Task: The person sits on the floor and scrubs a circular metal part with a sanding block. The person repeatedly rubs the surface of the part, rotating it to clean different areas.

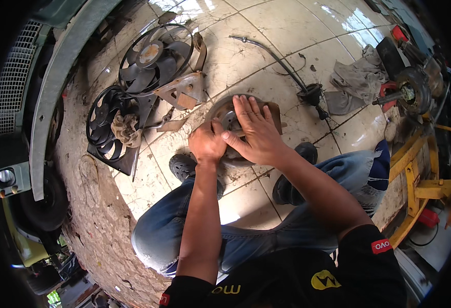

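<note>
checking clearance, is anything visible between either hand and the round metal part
Nothing visible: the right hand lies over the round metal part, the left hand at its left edge. What the palms cover is hidden.

The bare left hand [207,143] is curled, its fingers mostly hidden. Right of it, the bare right hand [256,129] spreads palm-down, thumb reaching toward it. The bare left forearm [199,220] extends below it; the bare right forearm [328,194] slants in from its lower right.

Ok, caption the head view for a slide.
Left hand and right hand on a round metal part, black fans nearby on tiles.
</note>
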Demonstrator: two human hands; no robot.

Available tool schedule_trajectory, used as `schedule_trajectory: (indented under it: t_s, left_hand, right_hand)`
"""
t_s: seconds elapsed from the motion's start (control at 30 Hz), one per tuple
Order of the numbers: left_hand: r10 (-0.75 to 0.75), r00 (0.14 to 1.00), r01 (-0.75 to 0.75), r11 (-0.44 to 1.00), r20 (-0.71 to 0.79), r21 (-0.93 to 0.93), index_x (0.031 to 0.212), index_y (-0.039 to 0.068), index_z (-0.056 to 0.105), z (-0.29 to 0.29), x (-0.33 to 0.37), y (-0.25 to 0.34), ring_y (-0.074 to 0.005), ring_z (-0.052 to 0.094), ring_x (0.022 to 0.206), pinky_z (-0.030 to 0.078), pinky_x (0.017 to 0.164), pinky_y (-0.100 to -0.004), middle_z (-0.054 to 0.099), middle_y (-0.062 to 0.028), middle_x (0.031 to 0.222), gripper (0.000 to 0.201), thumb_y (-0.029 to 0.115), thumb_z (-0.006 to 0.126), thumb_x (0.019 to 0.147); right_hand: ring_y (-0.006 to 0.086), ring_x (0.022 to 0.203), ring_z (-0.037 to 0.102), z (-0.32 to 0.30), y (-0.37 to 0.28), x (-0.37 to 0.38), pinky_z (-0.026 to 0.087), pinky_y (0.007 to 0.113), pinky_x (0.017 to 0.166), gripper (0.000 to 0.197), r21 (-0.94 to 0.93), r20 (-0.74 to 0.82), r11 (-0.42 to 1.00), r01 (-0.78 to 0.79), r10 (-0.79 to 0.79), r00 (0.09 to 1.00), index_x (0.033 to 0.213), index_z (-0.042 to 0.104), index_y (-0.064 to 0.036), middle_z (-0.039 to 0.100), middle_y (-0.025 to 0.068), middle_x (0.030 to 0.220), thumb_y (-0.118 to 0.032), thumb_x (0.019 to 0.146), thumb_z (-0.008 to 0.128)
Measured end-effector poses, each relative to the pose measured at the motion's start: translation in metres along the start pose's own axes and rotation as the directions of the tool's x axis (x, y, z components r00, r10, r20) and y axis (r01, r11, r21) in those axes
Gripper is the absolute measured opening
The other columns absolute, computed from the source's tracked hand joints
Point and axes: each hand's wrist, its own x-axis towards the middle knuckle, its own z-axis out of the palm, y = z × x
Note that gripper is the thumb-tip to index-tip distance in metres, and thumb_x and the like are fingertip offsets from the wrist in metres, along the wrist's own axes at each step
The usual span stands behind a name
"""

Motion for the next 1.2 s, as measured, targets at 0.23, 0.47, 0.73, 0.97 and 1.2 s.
schedule_trajectory:
  t_s: [0.23,0.47,0.73,0.97,1.2]
  left_hand:
    - [-0.106,0.994,0.105,0.994,0.035,0.024,0.082,0.004,0.075,-0.003,-0.005,0.007,-0.0442,0.069,0.084,0.054,0.083,-0.0504,0.071,-0.0251,0.085,0.046,0.039,0.046,0.094]
    - [-0.152,0.987,0.15,0.988,0.059,0.028,0.086,0.007,0.077,-0.009,-0.01,0.018,-0.0402,0.07,0.087,0.05,0.09,-0.0472,0.072,-0.0232,0.086,0.045,0.04,0.046,0.094]
    - [-0.093,0.995,0.093,0.996,-0.021,-0.002,0.078,0.006,0.076,-0.01,-0.011,0.016,-0.0367,0.071,0.083,0.047,0.093,-0.0474,0.073,-0.0191,0.082,0.046,0.036,0.045,0.094]
    - [-0.133,0.991,0.134,0.989,0.018,-0.057,0.075,0.006,0.076,-0.014,-0.012,0.02,-0.0359,0.071,0.079,0.046,0.093,-0.0458,0.073,-0.0186,0.079,0.046,0.035,0.046,0.094]
    - [-0.112,0.994,0.112,0.992,0.01,-0.06,0.074,0.005,0.075,-0.016,-0.012,0.017,-0.0365,0.071,0.078,0.047,0.092,-0.0452,0.072,-0.0193,0.078,0.045,0.034,0.047,0.093]
  right_hand:
    - [0.0484,0.148,0.022,0.003,-0.001,-0.001,0.012,0.065,0.117,0.092,-0.012,0.018,0.999,0.046,-0.046,0.999,0.158,0.02,-0.003,0.033,0.0264,0.157,-0.069,0.097,0.039]
    - [0.0501,0.147,0.021,0.002,-0.011,-0.009,0.012,0.063,0.118,0.086,-0.084,0.065,0.991,0.109,-0.104,0.992,0.159,0.017,-0.0036,0.031,0.0275,0.157,-0.064,0.1,0.034]
    - [0.048,0.149,0.018,-0.012,0.002,0.01,0.008,0.06,0.119,0.086,0.098,0.163,0.987,-0.126,0.109,0.981,0.159,0.013,-0.0022,0.029,0.0261,0.158,-0.065,0.102,0.025]
    - [0.046,0.151,0.012,-0.011,-0.007,0.013,0.005,0.059,0.12,0.08,0.115,0.153,0.992,-0.046,0.028,0.988,0.159,0.014,-0.0036,0.025,0.0237,0.161,-0.059,0.104,0.026]
    - [0.0447,0.15,0.017,-0.007,-0.011,-0.002,0.01,0.057,0.12,0.078,0.076,0.153,0.997,0.022,-0.033,0.988,0.159,0.016,-0.0035,0.026,0.0232,0.161,-0.059,0.105,0.021]
